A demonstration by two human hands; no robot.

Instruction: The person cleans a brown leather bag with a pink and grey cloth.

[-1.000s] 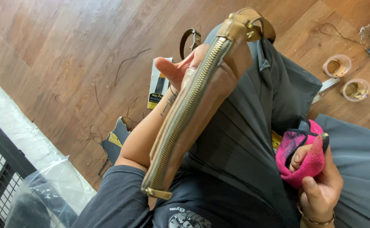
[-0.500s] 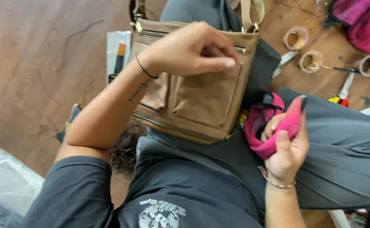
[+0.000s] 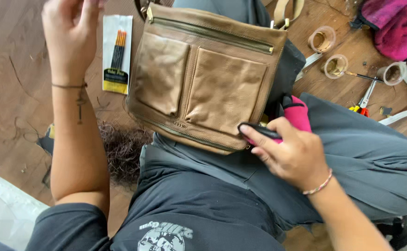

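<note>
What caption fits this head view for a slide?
Right hand presses a pink cloth to the lower corner of a tan leather zip bag resting on the lap; left hand raised, empty.

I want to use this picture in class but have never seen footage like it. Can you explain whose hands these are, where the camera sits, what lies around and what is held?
The camera sits on a person's head and looks down at their own lap and arms. No machine is involved. A tan leather bag with two front pockets rests on their grey-trousered legs. The right hand presses a pink cloth against the bag's lower corner. The left hand is raised, open and holds nothing. On the wooden floor lie a packet of paintbrushes, three small round pots and another pink cloth.
</note>
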